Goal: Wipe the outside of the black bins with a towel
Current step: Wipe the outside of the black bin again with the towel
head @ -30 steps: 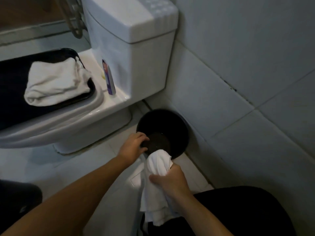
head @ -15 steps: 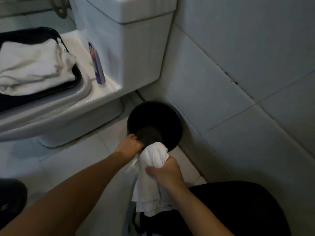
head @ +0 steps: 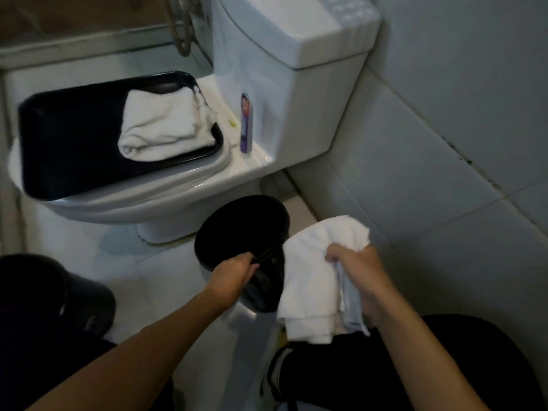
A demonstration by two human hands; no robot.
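A round black bin point(head: 237, 229) stands tilted on the floor beside the toilet, its mouth turned away from me. My left hand point(head: 232, 277) grips its near rim. My right hand point(head: 355, 271) grips a bunched white towel point(head: 311, 280) that lies against the bin's right outer side and hangs down over my knee.
The white toilet point(head: 267, 84) carries a black tray point(head: 68, 137) on its lid with a second folded white towel point(head: 166, 126). A small purple bottle point(head: 246, 123) stands by the tank. A tiled wall point(head: 444, 143) closes the right side. My dark-clothed knees fill the lower corners.
The bin has been tipped so its mouth faces away from me. My right hand moved the towel from the near rim round to the bin's right side. The view shifted.
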